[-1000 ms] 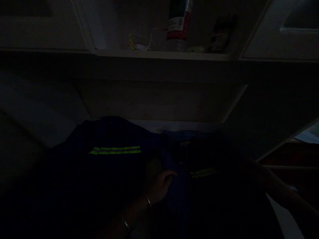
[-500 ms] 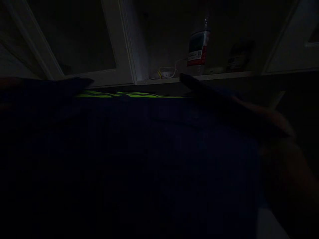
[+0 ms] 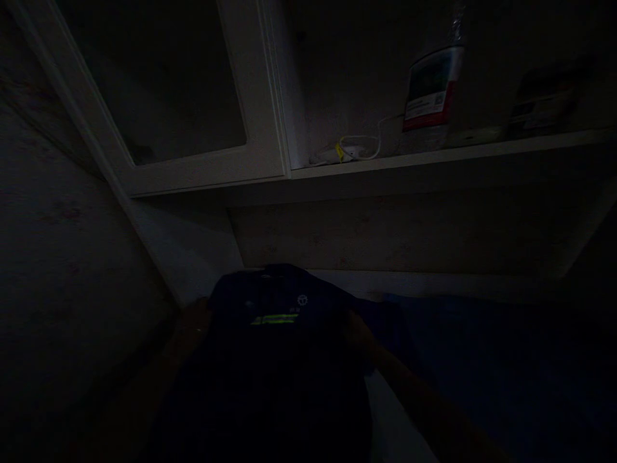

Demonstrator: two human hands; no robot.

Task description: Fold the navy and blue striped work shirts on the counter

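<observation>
A dark navy shirt (image 3: pixel 270 373) with a small round logo and a yellow-green stripe across the chest is spread before me, collar at the far end. At its left edge my left hand (image 3: pixel 194 321) is closed on the cloth near the shoulder. My right hand (image 3: pixel 359 331) grips the shirt on its right side, by the sleeve. Deep shadow hides most of the fingers and the lower part of the garment.
Above hangs a pale cabinet with a glazed door (image 3: pixel 183 83). Its open shelf (image 3: pixel 385 162) holds a labelled bottle (image 3: pixel 431 90), a white cable (image 3: pixel 369 154) and a dark box (image 3: pixel 542 106). Blue fabric (image 3: pixel 472 354) lies at the right. A patterned wall (image 3: pixel 62 225) stands left.
The shirt and both hands have moved away from me and lower in view; the shirt, earlier filling the lower view, now lies farther off. More of the wall beneath the shelf shows.
</observation>
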